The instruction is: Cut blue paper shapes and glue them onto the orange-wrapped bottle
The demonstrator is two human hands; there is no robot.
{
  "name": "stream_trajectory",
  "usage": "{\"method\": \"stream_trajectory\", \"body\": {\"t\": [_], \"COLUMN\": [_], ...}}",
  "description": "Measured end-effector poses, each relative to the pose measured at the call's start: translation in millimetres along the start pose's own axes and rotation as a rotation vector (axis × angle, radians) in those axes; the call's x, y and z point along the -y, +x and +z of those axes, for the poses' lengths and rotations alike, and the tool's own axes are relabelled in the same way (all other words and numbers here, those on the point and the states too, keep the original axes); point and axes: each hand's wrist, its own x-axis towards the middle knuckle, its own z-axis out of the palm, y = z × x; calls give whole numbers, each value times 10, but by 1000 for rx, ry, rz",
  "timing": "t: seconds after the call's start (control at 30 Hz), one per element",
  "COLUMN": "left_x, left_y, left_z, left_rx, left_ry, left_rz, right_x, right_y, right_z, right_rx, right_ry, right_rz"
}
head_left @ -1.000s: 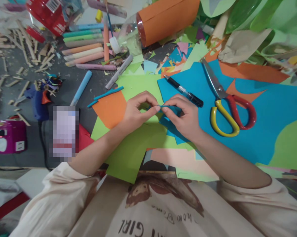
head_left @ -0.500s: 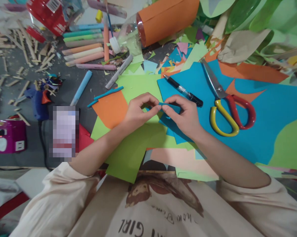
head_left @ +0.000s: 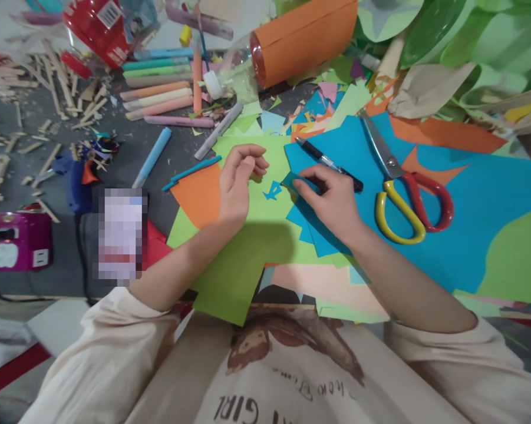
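Note:
My right hand [head_left: 329,197] pinches a small blue piece of paper [head_left: 293,182] between thumb and fingers, over the edge of the blue sheet. My left hand [head_left: 238,185] is raised beside it, fingers loosely curled and apart, with nothing visible in it. Between the hands a small jagged blue paper scrap [head_left: 273,191] lies on the light green paper [head_left: 265,241]. Close behind my right hand is a black pen [head_left: 320,154] on the blue paper sheet [head_left: 446,253]. Thin blue paper strips [head_left: 192,172] rest along an orange paper piece [head_left: 198,197], left of my left hand.
Scissors [head_left: 393,168] with red and yellow handles lie on the right. Behind are markers [head_left: 159,94], a plastic bottle wrapped in orange paper [head_left: 304,44] and paper scraps. A blue glue gun [head_left: 75,185], a purple box [head_left: 22,241] and wood sticks occupy the left.
My hands have parted: the left has let go of the blue paper and moved left and up, while the right keeps hold. The jagged blue scrap now shows between them. The view has shifted slightly.

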Motion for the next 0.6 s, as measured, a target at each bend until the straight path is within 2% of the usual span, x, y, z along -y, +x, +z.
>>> {"method": "stream_trajectory", "body": {"t": [0.1, 0.27, 0.4, 0.5, 0.6], "left_x": [-50, -158, -188, -171, -151], "left_y": [-18, -62, -71, -71, -74], "left_z": [16, 20, 7, 1, 5], "left_rx": [-15, 240, 296, 304, 309], "left_ry": [-7, 142, 210, 235, 249], "left_rz": [-21, -50, -83, -86, -76], "right_x": [23, 72, -13, -139, -249], "right_y": [92, 640, 1101, 1215, 1199], "right_z": [-17, -29, 84, 157, 134], "right_rx": [-43, 40, 97, 162, 202], "right_ry": [-25, -222, -349, -347, -403], "right_rz": [-49, -129, -111, -131, -235]}}
